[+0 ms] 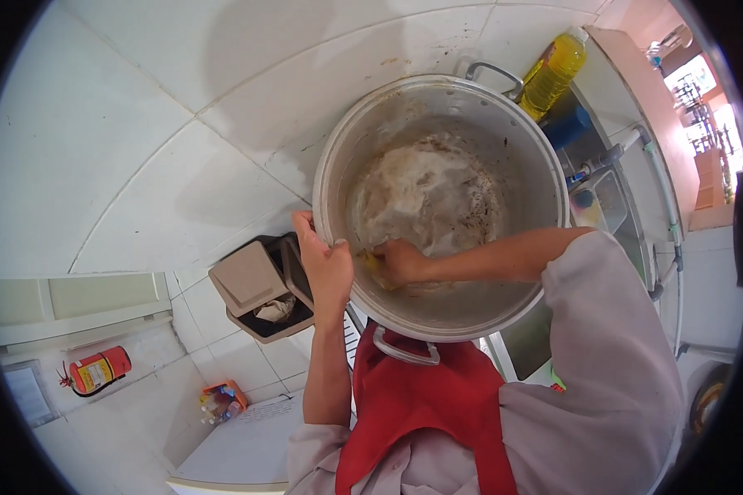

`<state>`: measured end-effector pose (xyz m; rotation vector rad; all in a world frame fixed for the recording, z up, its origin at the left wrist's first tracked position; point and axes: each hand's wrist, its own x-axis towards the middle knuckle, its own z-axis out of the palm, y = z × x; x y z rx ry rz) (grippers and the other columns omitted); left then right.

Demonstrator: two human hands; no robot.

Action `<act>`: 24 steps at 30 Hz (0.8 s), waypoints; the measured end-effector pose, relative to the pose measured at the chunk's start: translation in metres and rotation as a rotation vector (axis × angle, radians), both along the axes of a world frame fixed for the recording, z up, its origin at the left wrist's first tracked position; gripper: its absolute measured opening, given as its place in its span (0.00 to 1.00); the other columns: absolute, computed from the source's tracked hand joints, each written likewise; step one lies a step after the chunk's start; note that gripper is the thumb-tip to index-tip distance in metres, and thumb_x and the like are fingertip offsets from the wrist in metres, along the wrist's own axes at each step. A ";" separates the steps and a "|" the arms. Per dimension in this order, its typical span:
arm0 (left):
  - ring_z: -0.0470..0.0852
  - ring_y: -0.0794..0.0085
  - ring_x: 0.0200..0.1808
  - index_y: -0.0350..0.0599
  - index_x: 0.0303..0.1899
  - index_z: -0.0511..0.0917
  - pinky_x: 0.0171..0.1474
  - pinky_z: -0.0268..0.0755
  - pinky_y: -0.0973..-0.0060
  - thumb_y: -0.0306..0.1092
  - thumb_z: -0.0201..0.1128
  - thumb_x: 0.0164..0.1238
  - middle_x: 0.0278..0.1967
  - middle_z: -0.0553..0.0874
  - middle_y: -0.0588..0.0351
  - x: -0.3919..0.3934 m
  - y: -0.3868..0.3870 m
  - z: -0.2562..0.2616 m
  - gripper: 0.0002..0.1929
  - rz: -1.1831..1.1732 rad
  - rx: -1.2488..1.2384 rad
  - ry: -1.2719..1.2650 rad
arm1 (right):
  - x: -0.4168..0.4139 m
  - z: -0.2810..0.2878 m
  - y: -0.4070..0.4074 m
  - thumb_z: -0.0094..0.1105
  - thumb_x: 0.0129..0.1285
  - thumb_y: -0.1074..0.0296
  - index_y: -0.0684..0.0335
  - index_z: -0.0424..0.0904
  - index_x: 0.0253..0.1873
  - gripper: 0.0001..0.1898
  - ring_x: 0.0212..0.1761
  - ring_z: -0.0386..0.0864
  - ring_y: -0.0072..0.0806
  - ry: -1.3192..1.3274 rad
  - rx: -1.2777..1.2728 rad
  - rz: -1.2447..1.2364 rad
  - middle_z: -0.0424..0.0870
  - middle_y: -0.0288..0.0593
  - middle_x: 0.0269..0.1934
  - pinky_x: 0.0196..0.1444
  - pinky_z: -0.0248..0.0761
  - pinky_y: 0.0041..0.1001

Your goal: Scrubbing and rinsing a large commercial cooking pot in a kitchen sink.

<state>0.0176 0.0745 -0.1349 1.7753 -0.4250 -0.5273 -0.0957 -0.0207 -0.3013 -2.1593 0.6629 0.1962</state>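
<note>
A large aluminium pot (439, 328) is right in front of me, with its open top facing me and a loop handle on two opposite sides. Brownish residue and dark spots cover its bottom, where some whitish liquid or film shows. My left hand (325, 260) grips the pot's left rim, thumb on top. Inside the pot, my right hand (402, 265) presses a yellow scrubbing pad or sponge (371, 263) against the lower left of the inner wall. The pad is mostly covered by my fingers.
A bottle of yellow liquid (551, 74) stands beyond the pot's upper right, near a sink (625, 192) with grey pipes (613, 154). A plastic container (600, 198) sits there. At left are a brown bin (247, 272), a fire extinguisher (102, 370) and an orange basket (238, 396).
</note>
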 end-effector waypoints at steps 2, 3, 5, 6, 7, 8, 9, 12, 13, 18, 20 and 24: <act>0.76 0.64 0.51 0.40 0.50 0.65 0.61 0.64 0.73 0.15 0.52 0.52 0.46 0.75 0.48 -0.004 0.001 0.000 0.21 0.000 0.010 -0.012 | 0.007 -0.002 -0.008 0.70 0.52 0.65 0.66 0.87 0.43 0.15 0.40 0.87 0.53 0.066 0.013 0.025 0.87 0.59 0.37 0.47 0.79 0.41; 0.75 0.65 0.52 0.40 0.50 0.65 0.62 0.64 0.73 0.15 0.51 0.51 0.46 0.75 0.49 -0.003 0.003 -0.002 0.22 -0.011 0.012 -0.012 | 0.015 -0.003 -0.014 0.69 0.53 0.66 0.66 0.87 0.43 0.14 0.40 0.87 0.50 0.034 0.080 -0.102 0.88 0.57 0.37 0.46 0.79 0.41; 0.74 0.67 0.52 0.40 0.51 0.65 0.62 0.63 0.73 0.15 0.51 0.50 0.47 0.74 0.50 0.001 0.007 -0.006 0.23 -0.036 -0.009 -0.015 | 0.057 0.002 -0.036 0.68 0.55 0.69 0.66 0.87 0.43 0.11 0.40 0.88 0.44 0.046 0.149 -0.395 0.90 0.53 0.37 0.46 0.79 0.41; 0.73 0.67 0.52 0.40 0.51 0.65 0.62 0.63 0.74 0.15 0.51 0.50 0.47 0.74 0.50 0.003 0.010 -0.008 0.23 -0.047 -0.032 -0.016 | 0.074 0.006 -0.047 0.69 0.56 0.70 0.65 0.87 0.44 0.11 0.41 0.88 0.42 -0.066 0.238 -0.595 0.90 0.51 0.38 0.46 0.79 0.40; 0.73 0.68 0.53 0.40 0.51 0.65 0.63 0.63 0.74 0.14 0.51 0.50 0.47 0.74 0.50 0.005 0.012 -0.011 0.23 -0.051 -0.036 -0.002 | 0.085 0.011 -0.050 0.69 0.57 0.70 0.65 0.88 0.45 0.11 0.41 0.88 0.39 -0.108 0.372 -0.761 0.90 0.48 0.39 0.47 0.79 0.39; 0.74 0.67 0.52 0.40 0.51 0.65 0.62 0.63 0.74 0.15 0.51 0.51 0.47 0.74 0.50 0.006 0.012 -0.013 0.22 -0.056 -0.072 -0.010 | 0.090 0.017 -0.048 0.69 0.58 0.71 0.65 0.88 0.46 0.12 0.42 0.88 0.36 -0.230 0.467 -0.932 0.91 0.46 0.40 0.48 0.79 0.38; 0.74 0.67 0.52 0.40 0.51 0.64 0.62 0.63 0.73 0.15 0.51 0.52 0.46 0.74 0.50 0.007 0.012 -0.014 0.21 -0.054 -0.089 -0.002 | 0.092 0.024 -0.046 0.69 0.58 0.70 0.66 0.87 0.47 0.12 0.42 0.87 0.35 -0.211 0.503 -0.881 0.91 0.45 0.41 0.48 0.79 0.38; 0.74 0.67 0.52 0.40 0.50 0.64 0.61 0.64 0.73 0.15 0.51 0.53 0.46 0.74 0.49 0.005 0.010 -0.012 0.21 -0.056 -0.074 -0.029 | 0.068 0.048 -0.026 0.69 0.62 0.68 0.66 0.84 0.48 0.13 0.42 0.86 0.34 -0.267 0.380 -0.610 0.90 0.45 0.42 0.49 0.78 0.36; 0.75 0.67 0.52 0.39 0.51 0.63 0.61 0.64 0.73 0.14 0.51 0.53 0.46 0.74 0.49 0.003 0.009 -0.010 0.21 -0.046 -0.043 -0.040 | 0.061 0.056 -0.026 0.69 0.62 0.67 0.66 0.84 0.48 0.13 0.42 0.86 0.37 -0.266 0.272 -0.464 0.89 0.47 0.41 0.48 0.78 0.37; 0.75 0.68 0.51 0.40 0.50 0.64 0.59 0.65 0.74 0.15 0.51 0.54 0.46 0.75 0.49 -0.003 0.007 0.000 0.20 -0.042 -0.085 0.060 | 0.081 0.077 -0.050 0.68 0.62 0.66 0.66 0.83 0.46 0.12 0.42 0.85 0.47 -0.482 0.180 -0.744 0.87 0.52 0.39 0.49 0.76 0.39; 0.75 0.69 0.50 0.40 0.50 0.65 0.58 0.65 0.74 0.15 0.51 0.53 0.45 0.76 0.49 0.001 0.006 0.001 0.20 -0.058 -0.075 0.025 | 0.095 0.077 -0.051 0.68 0.60 0.68 0.65 0.82 0.50 0.15 0.45 0.85 0.42 -0.421 0.211 -0.911 0.87 0.52 0.42 0.51 0.76 0.38; 0.73 0.70 0.49 0.41 0.47 0.65 0.57 0.65 0.76 0.15 0.51 0.48 0.45 0.74 0.52 0.007 0.003 -0.004 0.21 -0.047 -0.060 -0.025 | 0.063 0.075 -0.022 0.65 0.59 0.70 0.64 0.82 0.53 0.16 0.47 0.85 0.49 -0.437 0.149 -0.374 0.87 0.55 0.45 0.52 0.77 0.41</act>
